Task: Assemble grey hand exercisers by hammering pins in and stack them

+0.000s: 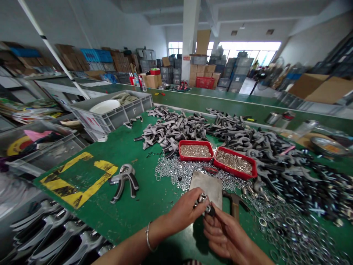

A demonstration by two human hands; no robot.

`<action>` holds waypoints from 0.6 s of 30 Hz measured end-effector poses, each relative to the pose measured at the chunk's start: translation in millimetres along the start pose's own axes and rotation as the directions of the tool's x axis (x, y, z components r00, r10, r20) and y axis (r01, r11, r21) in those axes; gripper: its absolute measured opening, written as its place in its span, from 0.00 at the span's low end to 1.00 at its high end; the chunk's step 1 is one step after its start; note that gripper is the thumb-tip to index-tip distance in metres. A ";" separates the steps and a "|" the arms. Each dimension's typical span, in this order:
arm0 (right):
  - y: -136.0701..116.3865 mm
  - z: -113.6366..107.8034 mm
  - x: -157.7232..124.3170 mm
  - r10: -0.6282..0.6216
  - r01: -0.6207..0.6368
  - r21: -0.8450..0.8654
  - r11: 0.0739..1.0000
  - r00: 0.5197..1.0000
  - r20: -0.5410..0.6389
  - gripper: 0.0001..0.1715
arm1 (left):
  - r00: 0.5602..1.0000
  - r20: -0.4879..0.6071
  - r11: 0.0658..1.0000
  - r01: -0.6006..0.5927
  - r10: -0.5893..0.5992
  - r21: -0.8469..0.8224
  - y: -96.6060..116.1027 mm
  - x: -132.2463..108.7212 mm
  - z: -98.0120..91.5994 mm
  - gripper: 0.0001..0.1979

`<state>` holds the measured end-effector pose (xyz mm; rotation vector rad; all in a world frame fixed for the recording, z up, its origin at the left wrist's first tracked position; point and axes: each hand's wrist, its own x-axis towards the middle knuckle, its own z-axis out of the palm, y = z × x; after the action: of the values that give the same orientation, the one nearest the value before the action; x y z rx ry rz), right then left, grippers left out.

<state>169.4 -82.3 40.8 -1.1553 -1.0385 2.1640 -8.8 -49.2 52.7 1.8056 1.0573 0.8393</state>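
Note:
My left hand (pixel 190 206), with a bracelet at the wrist, is closed on a shiny round metal fitting (pixel 203 197). Close against it, my right hand (pixel 220 232) pinches a small metal part with a black end (pixel 211 210). Fingers cover much of both pieces, and I cannot tell whether they are joined. Both hands are over the near edge of a flat metal plate (pixel 205 181). Just right of the plate lies a hammer (pixel 235 208). Off to the left, a tool with two grey-and-black handles (pixel 127 180) rests on the green tabletop (pixel 154 200).
Behind the plate stand two red trays (pixel 182 156) (pixel 255 173) of small metal pieces, among loose nuts (pixel 168 171). Grey handle parts (pixel 176 129) are heaped beyond. Rings (pixel 286 224) and black-handled parts (pixel 311 184) spread rightward. Grey crates (pixel 129 112) and finished-looking tools (pixel 52 235) are left.

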 end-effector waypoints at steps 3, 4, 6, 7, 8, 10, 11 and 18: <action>-1.5 -6.5 -0.4 -0.012 0.004 -0.181 0.983 0.999 -0.044 0.34 | 0.999 -0.013 0.999 0.044 -0.044 -0.027 -9.6 1.0 1.4 0.14; -1.6 -8.8 -0.7 -0.149 0.094 -0.350 0.932 0.980 -0.135 0.31 | 0.997 -0.042 0.996 0.066 -0.068 -0.063 -12.3 1.2 2.8 0.14; 0.4 -10.6 -1.7 -0.434 0.217 -0.624 0.751 0.874 -0.218 0.26 | 0.991 -0.087 0.988 0.087 -0.099 -0.125 -13.5 0.9 4.9 0.14; 2.6 -9.8 -2.2 -0.502 0.239 -0.678 0.695 0.837 -0.220 0.24 | 0.991 -0.086 0.987 0.088 -0.100 -0.135 -11.9 0.2 4.9 0.15; 5.3 -8.0 -2.9 -0.512 0.244 -0.687 0.685 0.832 -0.215 0.24 | 0.993 -0.071 0.988 0.081 -0.091 -0.128 -9.5 -0.9 4.0 0.15; 10.5 -3.8 -4.2 -0.374 0.204 -0.618 0.759 0.914 -0.158 0.31 | 1.000 0.013 0.997 0.027 -0.026 -0.076 -4.6 -3.3 0.8 0.15; 11.9 -2.5 -4.8 -0.277 0.166 -0.578 0.799 0.955 -0.109 0.37 | 0.998 0.066 0.999 -0.011 0.015 -0.048 -3.4 -4.2 -0.6 0.14; 3.8 -9.6 -3.8 -0.574 0.179 -0.819 0.545 0.792 -0.209 0.29 | 0.993 -0.054 0.992 0.104 -0.109 -0.074 -9.9 0.1 11.1 0.14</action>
<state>179.3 -83.4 36.1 -1.4897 -1.8502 0.9556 -2.5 -50.2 39.3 1.6594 1.1368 0.8583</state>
